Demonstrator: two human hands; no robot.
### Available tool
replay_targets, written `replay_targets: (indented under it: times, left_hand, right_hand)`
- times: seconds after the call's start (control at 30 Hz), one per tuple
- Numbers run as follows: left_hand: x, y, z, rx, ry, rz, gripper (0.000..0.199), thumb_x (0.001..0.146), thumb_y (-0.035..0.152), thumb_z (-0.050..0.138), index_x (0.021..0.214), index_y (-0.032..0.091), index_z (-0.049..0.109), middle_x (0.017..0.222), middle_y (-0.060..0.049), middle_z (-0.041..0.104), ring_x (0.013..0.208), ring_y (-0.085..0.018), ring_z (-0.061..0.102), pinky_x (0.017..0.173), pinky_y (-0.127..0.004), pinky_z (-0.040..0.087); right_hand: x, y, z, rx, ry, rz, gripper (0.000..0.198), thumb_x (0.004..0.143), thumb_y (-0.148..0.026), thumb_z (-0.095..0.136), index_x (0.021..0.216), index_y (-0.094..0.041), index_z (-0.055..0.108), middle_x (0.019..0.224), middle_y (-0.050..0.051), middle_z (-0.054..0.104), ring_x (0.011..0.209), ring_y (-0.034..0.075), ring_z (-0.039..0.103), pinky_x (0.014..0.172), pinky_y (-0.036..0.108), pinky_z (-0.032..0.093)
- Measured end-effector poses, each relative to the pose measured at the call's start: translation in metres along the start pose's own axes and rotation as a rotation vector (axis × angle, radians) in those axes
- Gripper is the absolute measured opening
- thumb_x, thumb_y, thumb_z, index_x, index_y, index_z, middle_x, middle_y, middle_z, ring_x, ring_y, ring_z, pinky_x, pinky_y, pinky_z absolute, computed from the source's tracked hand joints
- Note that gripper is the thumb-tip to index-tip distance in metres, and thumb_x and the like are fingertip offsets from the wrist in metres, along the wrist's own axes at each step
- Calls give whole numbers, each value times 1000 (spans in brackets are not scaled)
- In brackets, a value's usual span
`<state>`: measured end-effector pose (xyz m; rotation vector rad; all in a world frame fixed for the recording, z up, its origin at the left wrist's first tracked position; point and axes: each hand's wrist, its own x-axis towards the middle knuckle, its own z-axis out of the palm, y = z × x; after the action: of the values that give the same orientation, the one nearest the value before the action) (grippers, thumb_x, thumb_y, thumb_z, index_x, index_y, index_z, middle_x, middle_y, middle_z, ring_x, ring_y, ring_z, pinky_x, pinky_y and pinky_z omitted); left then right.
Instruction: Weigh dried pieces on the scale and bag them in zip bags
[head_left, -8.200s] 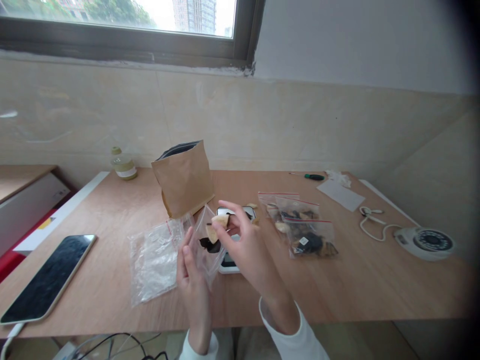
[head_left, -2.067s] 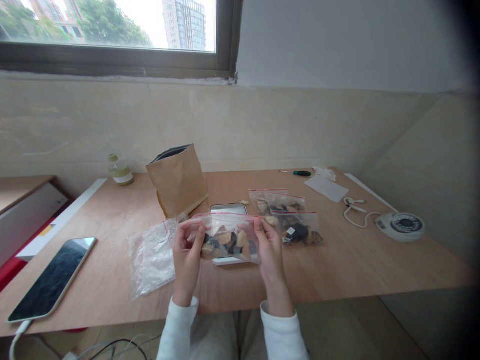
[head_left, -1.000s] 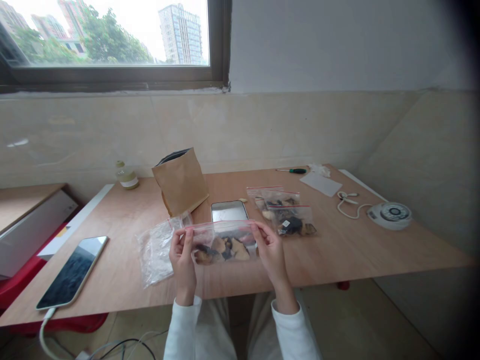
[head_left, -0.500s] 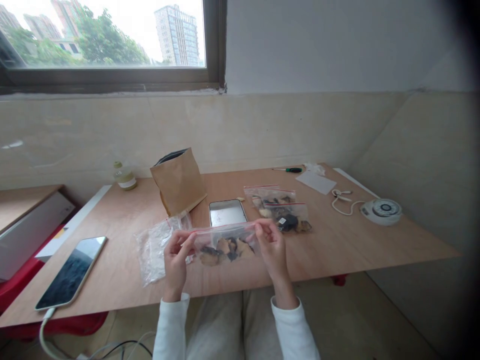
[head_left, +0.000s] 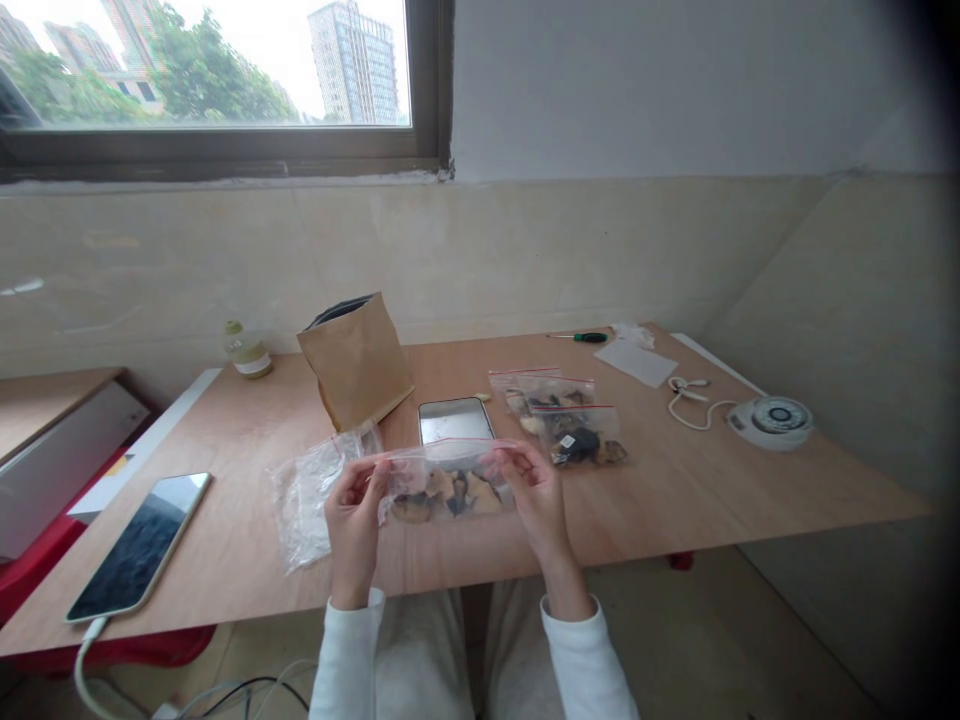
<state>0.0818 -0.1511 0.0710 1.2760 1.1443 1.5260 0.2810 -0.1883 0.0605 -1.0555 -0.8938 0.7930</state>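
A small clear zip bag (head_left: 446, 485) with a red seal line holds several tan and dark dried pieces. My left hand (head_left: 352, 520) pinches its left top corner and my right hand (head_left: 534, 500) pinches its right top corner, holding it stretched just above the near part of the wooden table (head_left: 675, 500). Behind the bag lies a small scale with a shiny platform (head_left: 455, 420).
A pile of empty clear bags (head_left: 311, 490) lies left of my hands. A brown paper pouch (head_left: 356, 360) stands behind it. Filled zip bags (head_left: 562, 425) lie to the right. A phone (head_left: 139, 545), a small bottle (head_left: 246, 350), a screwdriver (head_left: 581, 337) and a round white device (head_left: 772, 420) are also on the table.
Eight seconds ago my right hand was putting pieces into the open bag. Since then both hands hold the filled bag by its top corners; in the last second it barely moved.
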Motion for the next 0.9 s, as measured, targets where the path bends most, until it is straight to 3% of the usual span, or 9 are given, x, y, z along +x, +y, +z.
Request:
replay_targets:
  times: [0.37,0.7,0.9]
  left_hand:
    - [1,-1,-2,115,-59,-59,29,80,44,67,93,18,67,84,-3,70,78,-16,66,72,-27,54]
    - [1,-11,3,274,-69,75,31,85,49,58,92,19,59,86,-4,65,80,-17,64,75,-29,50]
    - [-5,0,11,139,-45,38,31,85,49,58,94,19,58,84,-2,64,77,-15,63,74,-27,50]
  right_hand:
    - [0,3,1,-51,60,-33,23,84,-42,66,90,-19,68,77,3,73,60,12,60,61,25,49]
    - [0,6,3,-100,133,-240,14,84,-34,65,81,-20,67,94,5,70,94,19,64,88,35,51]
    - [-2,6,10,43,105,-17,22,84,-43,65,89,-21,62,88,5,73,82,19,69,74,33,56]
